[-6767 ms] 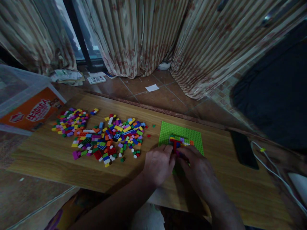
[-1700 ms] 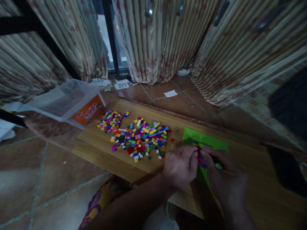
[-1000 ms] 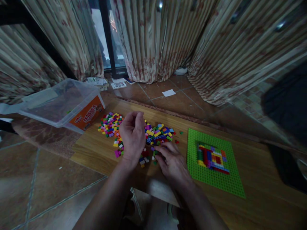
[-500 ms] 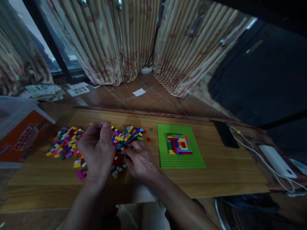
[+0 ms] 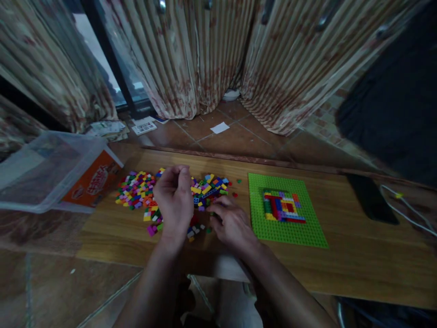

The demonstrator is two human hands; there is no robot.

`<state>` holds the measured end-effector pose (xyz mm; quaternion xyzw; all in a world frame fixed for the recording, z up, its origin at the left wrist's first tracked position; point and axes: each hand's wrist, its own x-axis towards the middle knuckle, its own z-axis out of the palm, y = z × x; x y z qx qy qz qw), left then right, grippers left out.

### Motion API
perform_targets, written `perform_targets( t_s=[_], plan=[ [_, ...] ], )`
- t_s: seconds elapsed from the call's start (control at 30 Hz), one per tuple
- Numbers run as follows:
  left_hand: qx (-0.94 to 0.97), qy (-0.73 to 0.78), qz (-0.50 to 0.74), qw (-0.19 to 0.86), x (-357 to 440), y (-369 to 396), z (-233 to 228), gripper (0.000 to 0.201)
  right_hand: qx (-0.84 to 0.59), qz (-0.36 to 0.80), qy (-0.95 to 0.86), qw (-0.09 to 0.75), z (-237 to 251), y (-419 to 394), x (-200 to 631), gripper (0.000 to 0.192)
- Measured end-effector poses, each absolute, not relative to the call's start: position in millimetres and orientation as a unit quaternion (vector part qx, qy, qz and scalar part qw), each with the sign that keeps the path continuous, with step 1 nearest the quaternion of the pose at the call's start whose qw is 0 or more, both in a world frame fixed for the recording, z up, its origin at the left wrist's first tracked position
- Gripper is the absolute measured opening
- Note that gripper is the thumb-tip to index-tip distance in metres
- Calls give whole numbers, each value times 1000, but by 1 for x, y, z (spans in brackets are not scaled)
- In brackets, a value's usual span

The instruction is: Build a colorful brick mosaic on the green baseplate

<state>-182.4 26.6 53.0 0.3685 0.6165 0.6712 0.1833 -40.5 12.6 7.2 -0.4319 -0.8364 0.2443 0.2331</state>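
Observation:
My left hand (image 5: 175, 200) is raised over the loose toy bricks (image 5: 139, 187), thumb pressed to its curled fingers. Whatever they may hold is hidden or too small to name. At the right edge of the brick pile (image 5: 212, 186), my right hand (image 5: 232, 222) is low, its fingers bent together at the bricks. What sits between those fingertips cannot be made out. To the right lies a green baseplate (image 5: 307, 232) carrying a low, multicoloured brick build (image 5: 284, 207), which neither hand touches.
A clear plastic box (image 5: 41, 168) with an orange label stands at the table's left end. On the wooden table (image 5: 355, 259), a dark phone (image 5: 370, 198) lies right of the baseplate, near a white cable (image 5: 409, 214). Striped curtains (image 5: 184, 59) hang beyond the far edge.
The view has turned left, so everything sits further right and more of the clear box shows. Both hands keep nearly the same poses over the bricks. The brick build looks the same.

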Motion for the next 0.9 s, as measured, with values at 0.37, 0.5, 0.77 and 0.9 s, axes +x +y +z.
perform_targets(
  t_s=[0.37, 0.5, 0.77, 0.9],
  plan=[
    [362, 616, 676, 179, -185, 26, 53, 14, -443, 233, -837, 222, 6, 16, -34, 27],
    [367, 619, 673, 170, -186, 27, 51, 14, -455, 214, -840, 206, 8, 15, -33, 19],
    [369, 621, 669, 175, -186, 27, 52, 14, -481, 148, -846, 179, 6, 12, -43, 8],
    [368, 626, 666, 173, -185, 29, 54, 10, -460, 190, -838, 223, 15, 12, -39, 3]
  ],
)
